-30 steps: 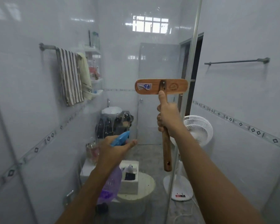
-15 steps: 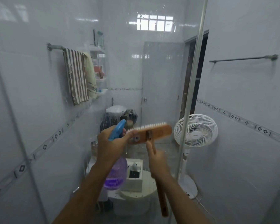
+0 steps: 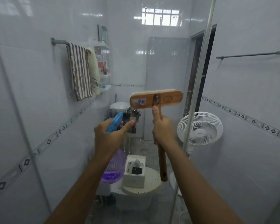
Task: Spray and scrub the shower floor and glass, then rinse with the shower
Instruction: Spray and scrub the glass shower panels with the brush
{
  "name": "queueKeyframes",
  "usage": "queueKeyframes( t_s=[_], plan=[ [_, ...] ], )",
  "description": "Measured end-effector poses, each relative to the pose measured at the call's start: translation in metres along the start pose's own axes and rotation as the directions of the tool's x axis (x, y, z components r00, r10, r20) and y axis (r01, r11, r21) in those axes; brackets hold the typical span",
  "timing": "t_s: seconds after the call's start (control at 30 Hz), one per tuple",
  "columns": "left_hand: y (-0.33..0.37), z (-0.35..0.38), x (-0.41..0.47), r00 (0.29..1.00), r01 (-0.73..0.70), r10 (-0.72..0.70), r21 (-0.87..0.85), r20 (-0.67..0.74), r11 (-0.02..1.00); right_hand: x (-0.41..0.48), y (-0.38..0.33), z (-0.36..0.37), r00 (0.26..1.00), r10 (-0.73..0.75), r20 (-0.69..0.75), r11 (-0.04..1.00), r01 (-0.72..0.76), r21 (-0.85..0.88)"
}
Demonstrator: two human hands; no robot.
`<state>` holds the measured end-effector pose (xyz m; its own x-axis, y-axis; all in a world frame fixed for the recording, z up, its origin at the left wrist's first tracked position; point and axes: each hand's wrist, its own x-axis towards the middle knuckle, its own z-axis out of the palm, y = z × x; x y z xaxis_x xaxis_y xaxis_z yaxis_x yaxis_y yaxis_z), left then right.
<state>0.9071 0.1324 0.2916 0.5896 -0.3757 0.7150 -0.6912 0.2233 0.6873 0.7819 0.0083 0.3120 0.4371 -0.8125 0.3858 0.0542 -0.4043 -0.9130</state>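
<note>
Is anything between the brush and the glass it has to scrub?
Nothing visible. The right hand holds the brush bristles-first toward the glass; the spray bottle in the left hand sits lower, clear of it.

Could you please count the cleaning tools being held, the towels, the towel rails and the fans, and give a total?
Cleaning tools: 2 (spray bottle in left hand, brush in right hand)
Towels: 2 (striped towel, yellow towel)
Rails: 2 (left rail, right rail)
Fans: 1 (fan)
Total: 7
</note>
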Motion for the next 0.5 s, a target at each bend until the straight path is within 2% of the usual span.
queueKeyframes(
  t_s=[0.1,0.2,0.27,0.37,0.5],
  plan=[
    [-0.005,-0.003,-0.004,1.0,-0.031,0.031,0.014,-0.006,0.999,-0.047,0.074,0.016,0.994,0.111,0.024,0.994,-0.11,-0.004],
    [-0.011,-0.011,-0.007,0.998,0.046,-0.045,0.008,-0.038,0.999,-0.076,0.111,0.027,0.979,0.197,0.052,0.98,-0.196,-0.009],
    [-0.017,-0.017,-0.011,0.996,0.074,-0.072,0.032,-0.055,0.997,-0.068,0.098,0.03,0.981,0.185,0.054,0.983,-0.185,0.005],
    [-0.028,-0.025,-0.023,0.988,0.129,-0.124,0.045,-0.087,0.991,-0.039,0.049,0.042,0.99,0.088,0.111,0.994,-0.094,0.053],
    [-0.05,-0.032,-0.042,0.961,0.21,-0.187,0.094,-0.203,0.973,-0.011,0.003,0.071,0.987,-0.041,0.155,0.986,0.016,0.164]
  ],
)
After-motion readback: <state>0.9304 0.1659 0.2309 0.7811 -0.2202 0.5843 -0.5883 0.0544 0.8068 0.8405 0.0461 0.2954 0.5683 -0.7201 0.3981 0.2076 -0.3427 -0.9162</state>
